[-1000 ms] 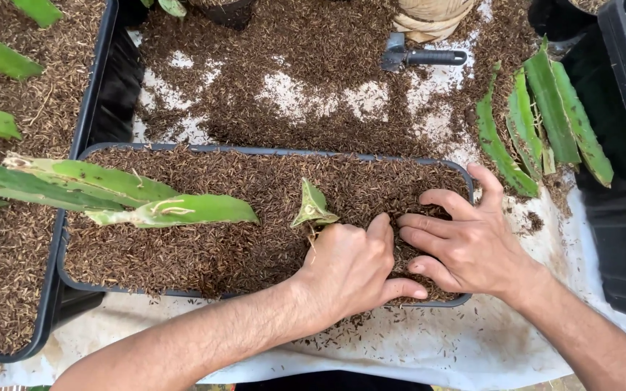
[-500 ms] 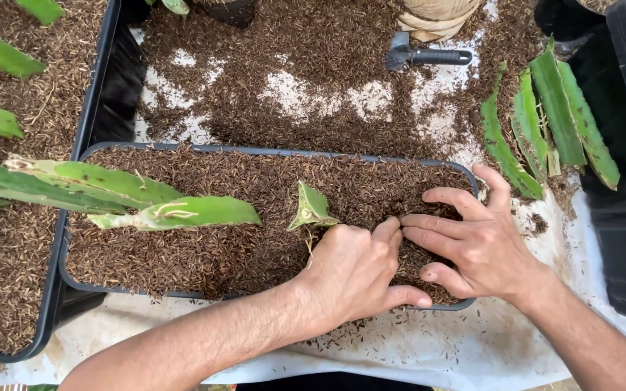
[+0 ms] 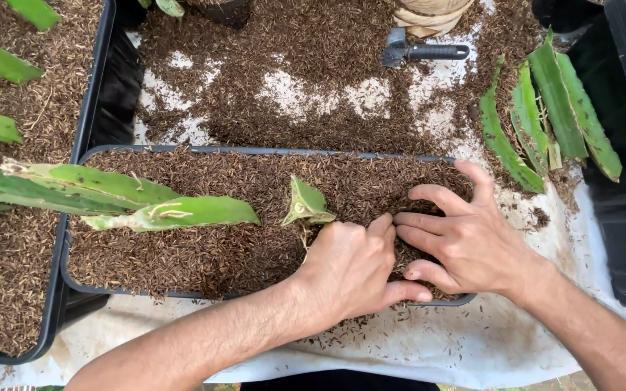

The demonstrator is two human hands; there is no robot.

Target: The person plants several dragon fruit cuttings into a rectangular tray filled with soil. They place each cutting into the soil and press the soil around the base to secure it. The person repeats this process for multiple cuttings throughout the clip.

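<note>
a long dark tray [image 3: 182, 150] on the bench holds brown husk mix [image 3: 204, 250], green cuttings and one small cutting [image 3: 306, 204] upright mid-tray. left hand [image 3: 349, 268] curled, knuckles down in the mix; right hand [image 3: 469, 239] spread flat beside it, fingertips touching. neither grip holds anything.

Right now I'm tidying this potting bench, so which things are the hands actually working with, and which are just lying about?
In use:
left hand
right hand
black tray of brown mulch
small green cutting

Lying about:
hand trowel
loose green cuttings at right
long cuttings lying over the tray's left end
second tray at left
</note>
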